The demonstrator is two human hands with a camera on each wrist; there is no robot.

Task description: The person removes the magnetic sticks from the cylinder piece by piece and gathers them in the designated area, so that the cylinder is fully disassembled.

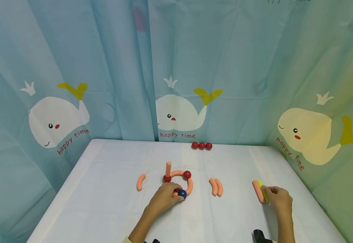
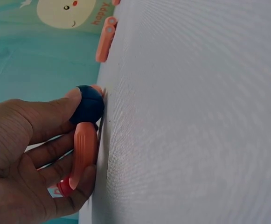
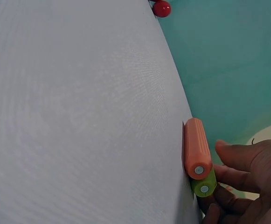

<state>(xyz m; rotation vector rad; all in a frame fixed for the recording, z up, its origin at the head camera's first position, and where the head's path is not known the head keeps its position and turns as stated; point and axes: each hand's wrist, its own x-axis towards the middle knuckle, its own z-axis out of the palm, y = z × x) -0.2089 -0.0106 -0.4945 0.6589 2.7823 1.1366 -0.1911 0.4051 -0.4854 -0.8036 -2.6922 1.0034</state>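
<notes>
My left hand (image 1: 166,196) holds a dark blue ball (image 1: 182,193) with the thumb against it, while its fingers lie behind a curved orange rod (image 2: 85,149) that meets the ball. They belong to a ring of curved orange rods (image 1: 189,186) and red balls (image 1: 187,174). From one red ball (image 1: 167,178) a straight orange rod (image 1: 168,168) stands upright. On the right, my right hand (image 1: 279,199) reaches a yellow-green rod (image 3: 204,187), its fingers touching it and the thumb apart. A straight orange rod (image 3: 197,148) lies alongside. Both rods show metallic end discs.
Two curved orange rods (image 1: 215,187) lie side by side between the hands. Another curved rod (image 1: 141,182) is left of the ring. Three red balls (image 1: 202,145) sit in a row near the back edge of the white table (image 1: 109,162). A whale-print curtain (image 1: 240,67) surrounds it.
</notes>
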